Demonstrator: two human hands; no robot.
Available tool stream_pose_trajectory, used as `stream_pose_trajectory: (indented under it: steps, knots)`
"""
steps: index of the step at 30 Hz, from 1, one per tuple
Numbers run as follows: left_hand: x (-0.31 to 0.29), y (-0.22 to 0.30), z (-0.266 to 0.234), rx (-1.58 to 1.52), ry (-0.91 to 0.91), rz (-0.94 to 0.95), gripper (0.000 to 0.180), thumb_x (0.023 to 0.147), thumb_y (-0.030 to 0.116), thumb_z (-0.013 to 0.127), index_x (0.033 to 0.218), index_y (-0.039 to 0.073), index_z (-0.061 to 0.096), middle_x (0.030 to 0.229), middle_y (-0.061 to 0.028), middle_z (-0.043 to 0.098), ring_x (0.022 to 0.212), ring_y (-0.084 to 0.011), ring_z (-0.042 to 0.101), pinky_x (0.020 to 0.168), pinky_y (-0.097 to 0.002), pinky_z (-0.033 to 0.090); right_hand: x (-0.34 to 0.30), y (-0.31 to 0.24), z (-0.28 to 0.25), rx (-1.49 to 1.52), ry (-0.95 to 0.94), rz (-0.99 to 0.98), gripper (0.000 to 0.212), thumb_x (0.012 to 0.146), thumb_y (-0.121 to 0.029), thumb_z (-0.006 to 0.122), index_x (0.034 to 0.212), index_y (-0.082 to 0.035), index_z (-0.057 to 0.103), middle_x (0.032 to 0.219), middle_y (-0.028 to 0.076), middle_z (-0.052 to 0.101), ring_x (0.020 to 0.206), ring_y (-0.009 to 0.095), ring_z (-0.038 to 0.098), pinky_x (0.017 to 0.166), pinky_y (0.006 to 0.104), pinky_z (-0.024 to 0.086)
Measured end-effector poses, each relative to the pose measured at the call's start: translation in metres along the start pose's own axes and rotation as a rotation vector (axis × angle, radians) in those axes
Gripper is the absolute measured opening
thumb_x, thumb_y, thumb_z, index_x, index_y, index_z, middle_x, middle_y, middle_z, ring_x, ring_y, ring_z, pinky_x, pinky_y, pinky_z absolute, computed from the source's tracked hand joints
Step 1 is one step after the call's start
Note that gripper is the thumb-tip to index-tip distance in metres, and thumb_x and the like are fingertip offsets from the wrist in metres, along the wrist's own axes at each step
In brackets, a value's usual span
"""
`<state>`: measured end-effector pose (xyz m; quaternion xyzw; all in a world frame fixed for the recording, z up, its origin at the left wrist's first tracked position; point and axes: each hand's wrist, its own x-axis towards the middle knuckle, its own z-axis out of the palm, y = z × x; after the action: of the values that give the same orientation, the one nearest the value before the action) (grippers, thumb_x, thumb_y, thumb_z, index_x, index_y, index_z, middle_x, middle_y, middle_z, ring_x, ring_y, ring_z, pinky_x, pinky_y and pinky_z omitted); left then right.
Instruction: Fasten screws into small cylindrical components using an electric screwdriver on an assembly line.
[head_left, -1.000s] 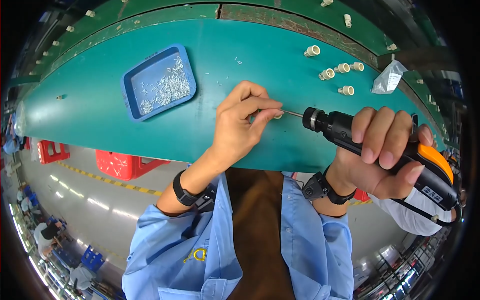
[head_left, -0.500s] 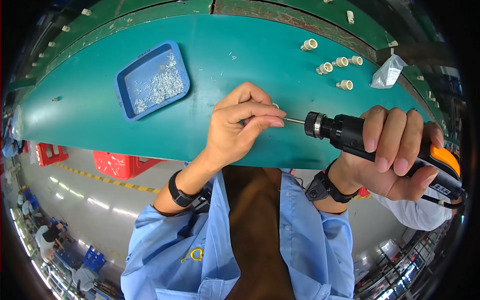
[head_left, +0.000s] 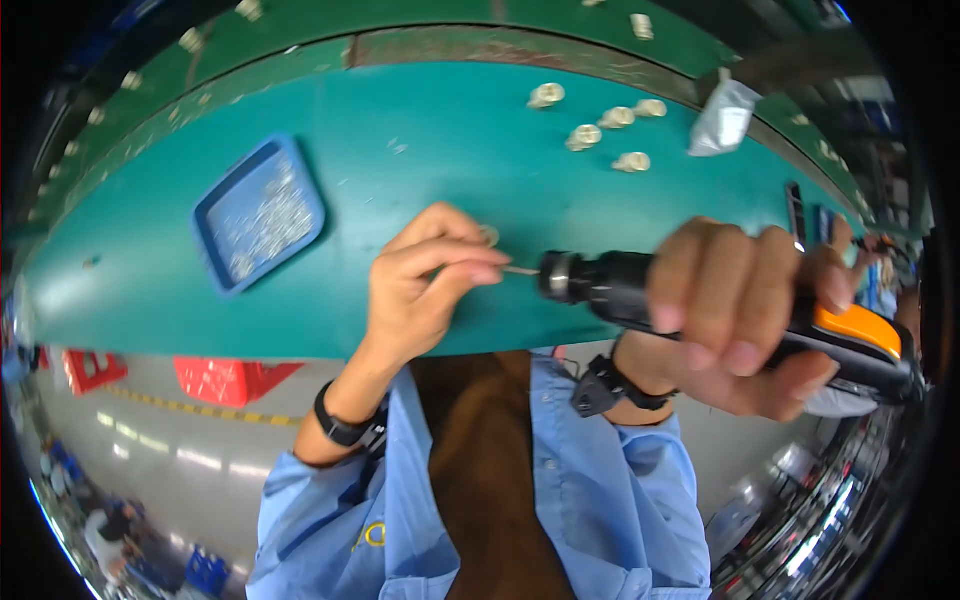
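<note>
My right hand (head_left: 740, 315) is wrapped round a black electric screwdriver (head_left: 620, 285) with an orange lever. Its thin metal bit (head_left: 520, 270) points left, the tip reaching the pinched fingertips of my left hand (head_left: 425, 280). From behind those fingers peeks the rim of a small cream cylindrical fitting (head_left: 488, 235), mostly hidden by the hand. Whether a screw sits at the bit's tip cannot be made out. To the left of my left hand, a blue tray (head_left: 212, 262) holds a heap of small silvery screws (head_left: 272, 220).
Several cream fittings (head_left: 585, 137) stand or lie on the green tabletop (head_left: 430, 130) at the far right, near a clear plastic bag (head_left: 724, 120). A few loose screws (head_left: 397, 146) lie beyond my left hand. Red stools (head_left: 225, 380) stand below the table's near edge.
The whole view has shifted, so the table contents appear lower and further left. Both hands keep their holds, with the bit still at the left fingertips. The picture is more blurred.
</note>
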<state>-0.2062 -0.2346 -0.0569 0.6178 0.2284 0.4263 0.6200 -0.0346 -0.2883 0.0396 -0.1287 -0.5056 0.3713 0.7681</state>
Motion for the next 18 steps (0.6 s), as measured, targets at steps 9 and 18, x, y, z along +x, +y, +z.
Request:
stream_pose_trajectory:
  steps: [9,18]
  knots:
    - [-0.004,-0.004,-0.002,-0.026,-0.07,-0.069,0.017,0.08,0.014,0.066,0.078,-0.003,0.064,0.079,-0.0082,0.056,0.07,-0.0146,0.051,0.062,-0.0252,0.04,-0.01,-0.009,0.0,0.018,0.107,0.086,0.042,0.087,-0.029,0.058,0.119,-0.011,0.039,0.064,0.0,0.05,0.053,0.015,0.05,0.054,0.0314,0.043]
    - [-0.004,-0.009,0.0,-0.021,-0.089,-0.09,0.02,0.081,0.017,0.066,0.077,-0.002,0.064,0.078,-0.0076,0.054,0.069,-0.0139,0.049,0.061,-0.0249,0.039,-0.012,-0.003,0.002,0.143,0.125,-0.028,0.039,0.08,-0.019,0.07,0.108,-0.005,0.046,0.061,0.002,0.047,0.054,0.011,0.047,0.053,0.0256,0.04]
